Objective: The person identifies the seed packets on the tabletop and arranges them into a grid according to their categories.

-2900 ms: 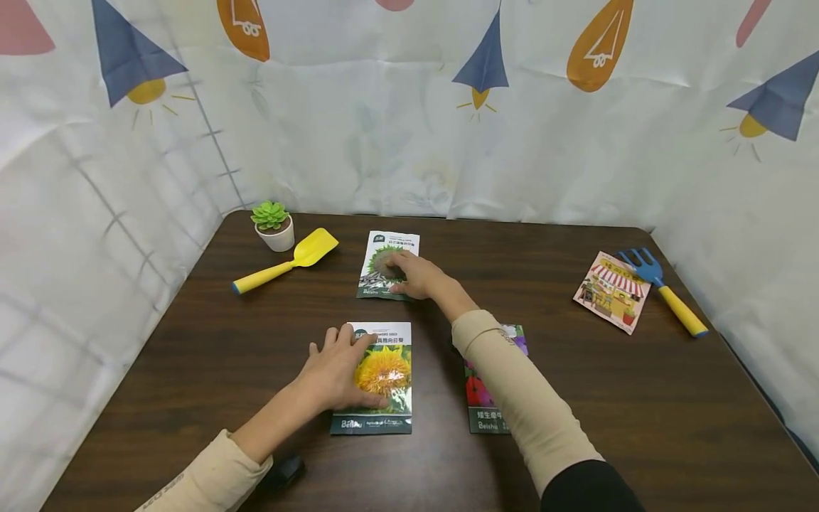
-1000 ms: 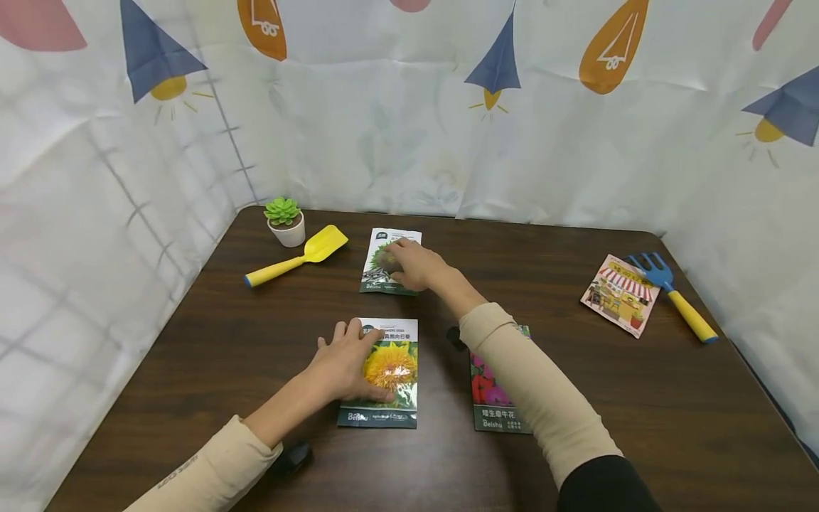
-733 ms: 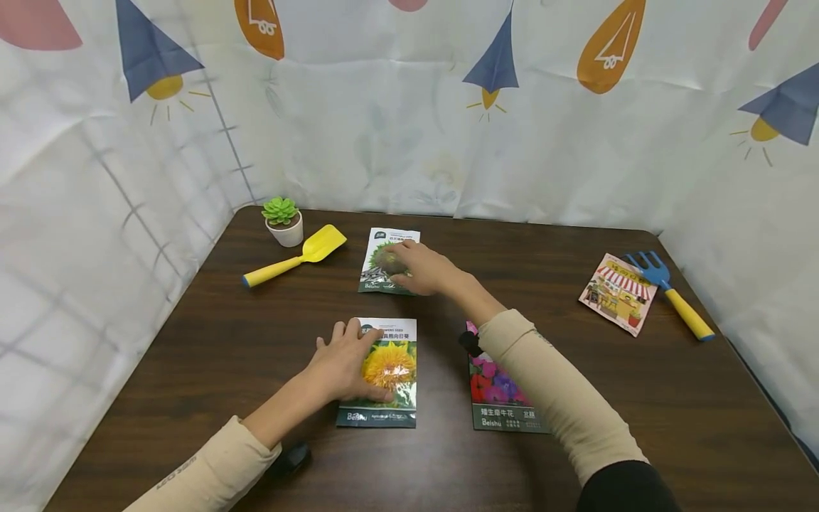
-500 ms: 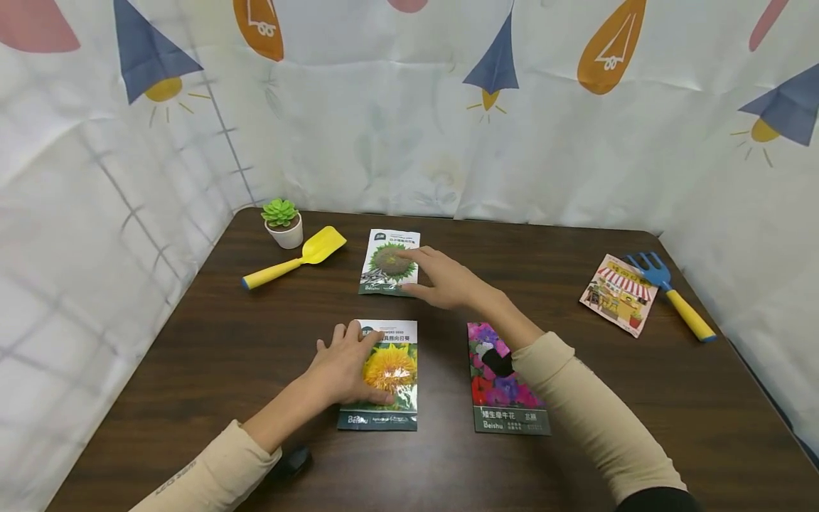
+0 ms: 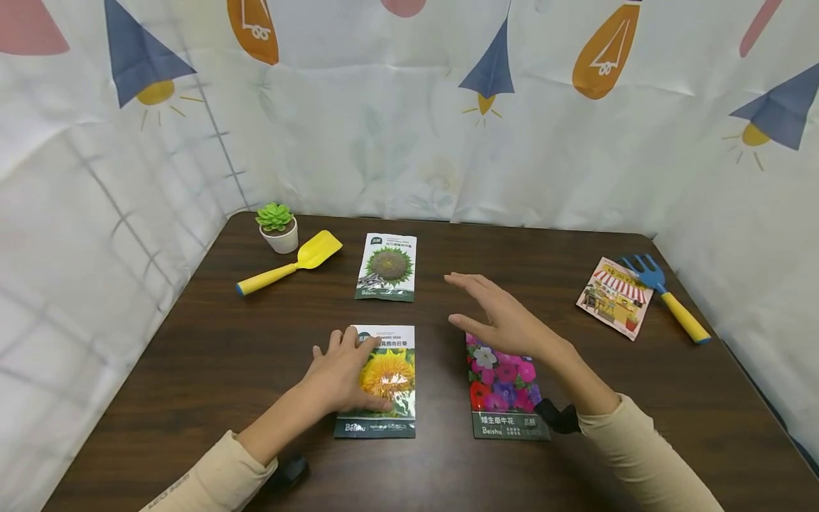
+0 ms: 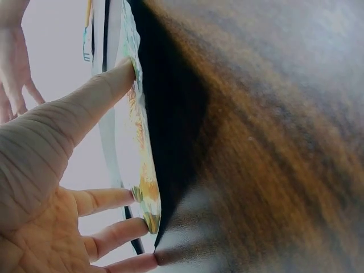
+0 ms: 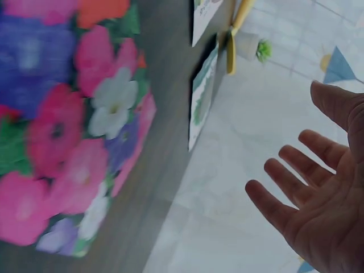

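My left hand (image 5: 342, 377) rests on a seed packet with a yellow sunflower (image 5: 392, 373), its fingers spread and the fingertips touching the packet. In the left wrist view the thumb and fingertips meet the sunflower packet's surface (image 6: 139, 122). My right hand (image 5: 505, 316) is in the air with extended fingers, holding nothing, above the top of a packet with pink and purple flowers (image 5: 502, 387). The right wrist view shows that flower packet (image 7: 68, 131) large and the right hand (image 7: 318, 199) apart from it. Farther back lies a packet with a green-rimmed seed head (image 5: 389, 267).
A yellow toy shovel (image 5: 291, 263) lies at the back left beside a small potted succulent (image 5: 280, 231). At the right, a blue toy fork with a yellow handle (image 5: 672, 302) lies against a shop-picture packet (image 5: 616, 297). A printed white curtain (image 5: 358, 149) borders the table (image 5: 192, 370).
My right hand has left the far seed-head packet and moved right and toward me, uncovering it. The left hand has stayed on the sunflower packet.
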Demonstrator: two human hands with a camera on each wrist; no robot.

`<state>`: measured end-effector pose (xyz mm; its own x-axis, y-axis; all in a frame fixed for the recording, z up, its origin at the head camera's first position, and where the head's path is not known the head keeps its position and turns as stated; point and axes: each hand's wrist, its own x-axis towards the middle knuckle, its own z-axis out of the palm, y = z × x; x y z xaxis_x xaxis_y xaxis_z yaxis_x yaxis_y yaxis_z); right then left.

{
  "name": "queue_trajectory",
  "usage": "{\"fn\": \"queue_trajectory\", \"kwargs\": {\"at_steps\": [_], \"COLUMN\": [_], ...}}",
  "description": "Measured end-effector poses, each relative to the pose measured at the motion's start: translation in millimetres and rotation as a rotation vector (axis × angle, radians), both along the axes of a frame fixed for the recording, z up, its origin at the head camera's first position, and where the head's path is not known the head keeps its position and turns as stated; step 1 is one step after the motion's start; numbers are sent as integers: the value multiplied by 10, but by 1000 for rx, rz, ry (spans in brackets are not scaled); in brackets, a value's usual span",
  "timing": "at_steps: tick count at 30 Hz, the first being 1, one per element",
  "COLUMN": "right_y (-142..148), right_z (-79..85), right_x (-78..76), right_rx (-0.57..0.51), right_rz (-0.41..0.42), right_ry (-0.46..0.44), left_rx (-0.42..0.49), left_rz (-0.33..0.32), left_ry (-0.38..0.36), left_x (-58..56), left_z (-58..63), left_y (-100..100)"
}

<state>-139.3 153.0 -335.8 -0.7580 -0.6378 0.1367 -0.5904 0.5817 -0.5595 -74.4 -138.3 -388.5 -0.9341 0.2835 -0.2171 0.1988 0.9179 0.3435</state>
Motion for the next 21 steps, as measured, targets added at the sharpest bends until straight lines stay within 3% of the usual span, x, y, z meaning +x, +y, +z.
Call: {"fn": "queue_trajectory", "kwargs": {"at_steps": [8, 21], "right_y": [288, 732], "right_z": [-142, -320], "right_x": [224, 405], "right_rx": [-61, -24], "right_rz": [-34, -161], "right_ry": [23, 24], "left_rx": [-3, -3], "left_rz": [9, -12], "left_ry": [12, 24], "left_x": [33, -4], "left_z": [-7, -21], "left_y": [-23, -16]}}
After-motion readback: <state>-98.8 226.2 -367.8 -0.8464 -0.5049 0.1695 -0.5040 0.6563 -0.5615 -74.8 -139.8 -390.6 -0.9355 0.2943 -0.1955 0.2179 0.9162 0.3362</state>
